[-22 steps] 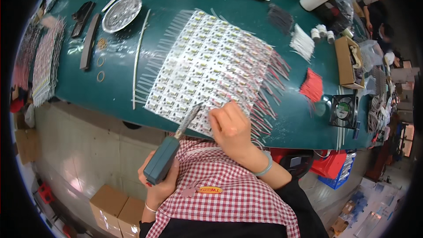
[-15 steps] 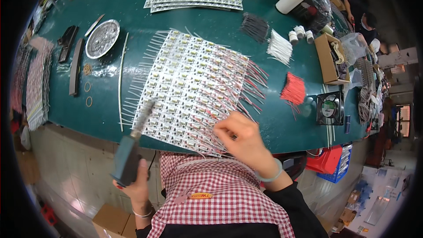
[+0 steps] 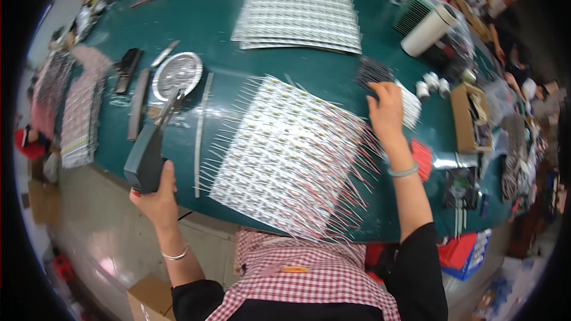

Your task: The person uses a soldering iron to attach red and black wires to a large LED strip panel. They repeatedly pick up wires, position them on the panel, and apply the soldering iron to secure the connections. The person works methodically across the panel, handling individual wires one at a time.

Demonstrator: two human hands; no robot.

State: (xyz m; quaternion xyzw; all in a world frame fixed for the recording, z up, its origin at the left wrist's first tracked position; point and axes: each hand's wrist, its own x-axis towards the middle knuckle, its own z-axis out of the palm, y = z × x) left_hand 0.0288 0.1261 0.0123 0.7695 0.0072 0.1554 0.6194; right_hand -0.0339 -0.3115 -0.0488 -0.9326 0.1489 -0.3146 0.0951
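My left hand [image 3: 156, 201] grips a dark green soldering gun [image 3: 144, 157]. Its metal tip reaches over a round silver dish [image 3: 199, 75] at the left of the table. My right hand [image 3: 386, 110] hovers at the near edge of a pile of black wires [image 3: 370, 74], thumb and fingers apart. It partly covers a pile of white wires [image 3: 411, 106]. Between my hands lies a sheet of white circuit boards [image 3: 279, 148], slanted, with white wires along its left edge and red and white wires over its right side. A bundle of red wires [image 3: 422, 157] rests beside my right forearm.
A stack of similar board sheets [image 3: 297, 18] lies at the far side. A white cylindrical bottle [image 3: 427, 31], small white spools [image 3: 423, 90], an open cardboard box [image 3: 464, 119] and a black fan [image 3: 461, 187] line the right. A grey bar [image 3: 138, 105] and wired boards [image 3: 83, 116] lie left.
The soldering gun has moved from above the board sheet to the silver dish. My right hand has left the sheet's near right part for the black and white wire piles. The view has shifted.
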